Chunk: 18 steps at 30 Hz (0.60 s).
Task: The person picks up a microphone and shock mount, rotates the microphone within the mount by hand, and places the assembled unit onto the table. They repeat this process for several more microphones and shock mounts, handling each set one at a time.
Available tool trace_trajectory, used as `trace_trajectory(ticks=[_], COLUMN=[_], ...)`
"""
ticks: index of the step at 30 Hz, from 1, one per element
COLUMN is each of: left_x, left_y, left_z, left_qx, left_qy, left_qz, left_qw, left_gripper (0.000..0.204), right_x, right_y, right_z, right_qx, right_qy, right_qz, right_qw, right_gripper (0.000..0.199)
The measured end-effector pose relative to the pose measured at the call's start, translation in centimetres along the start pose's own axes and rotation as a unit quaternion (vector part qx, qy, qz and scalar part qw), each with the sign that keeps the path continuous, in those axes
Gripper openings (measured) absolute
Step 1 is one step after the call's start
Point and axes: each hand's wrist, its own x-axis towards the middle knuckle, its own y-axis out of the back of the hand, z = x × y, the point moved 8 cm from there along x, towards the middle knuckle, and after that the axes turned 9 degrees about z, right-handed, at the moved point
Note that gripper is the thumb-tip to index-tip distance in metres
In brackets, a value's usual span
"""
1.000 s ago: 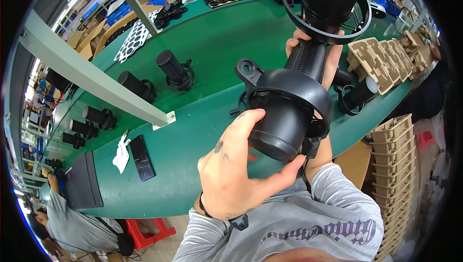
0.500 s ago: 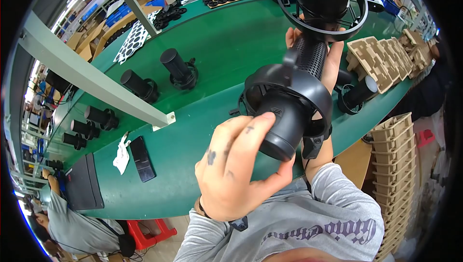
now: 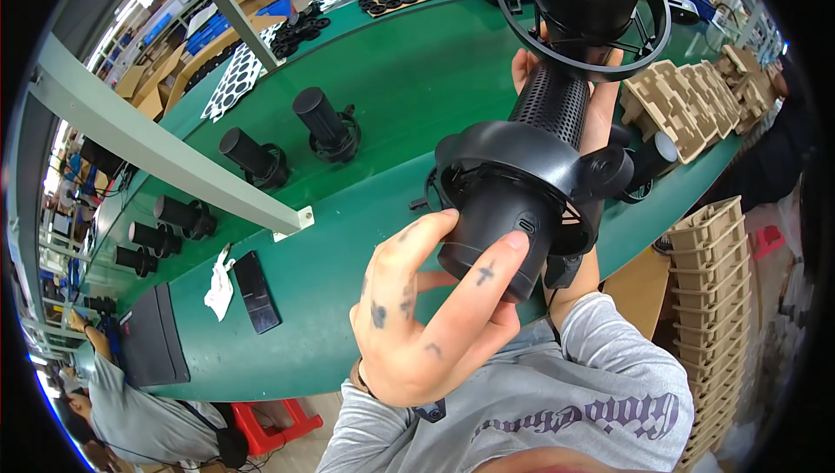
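Green workbench below; my left hand (image 3: 426,316) pinches, right hand (image 3: 600,107) wraps the black plastic device (image 3: 531,168): rigid, seemingly light, grippable mid-tube.

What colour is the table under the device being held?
Green: the table shows plainly in the head view, behind the black device.

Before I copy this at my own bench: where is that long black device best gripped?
Probably at the perforated middle tube: slim, straight, bare between the two ringed ends. The right hand wraps it from behind; the left hand steadies the near end cap from below.
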Motion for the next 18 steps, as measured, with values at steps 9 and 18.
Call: trace_trajectory(ticks=[9, 18], left_x=[-0.2, 0.8], left_y=[-1.9, 3.1], left_z=[-1.6, -3.8], left_qx=[-0.022, -0.002], left_qy=[0.131, 0.083], left_qz=[-0.090, 0.154], left_qw=[0.987, 0.985], left_gripper=[0.066, 0.072], right_x=[-0.4, -0.4], right_y=[-0.5, 2.4], right_z=[-1.0, -13.5], right_qx=[0.023, -0.286], right_qy=[0.004, 0.348], right_qz=[-0.081, 0.038], right_qw=[0.996, 0.892], right_gripper=[0.055, 0.047])
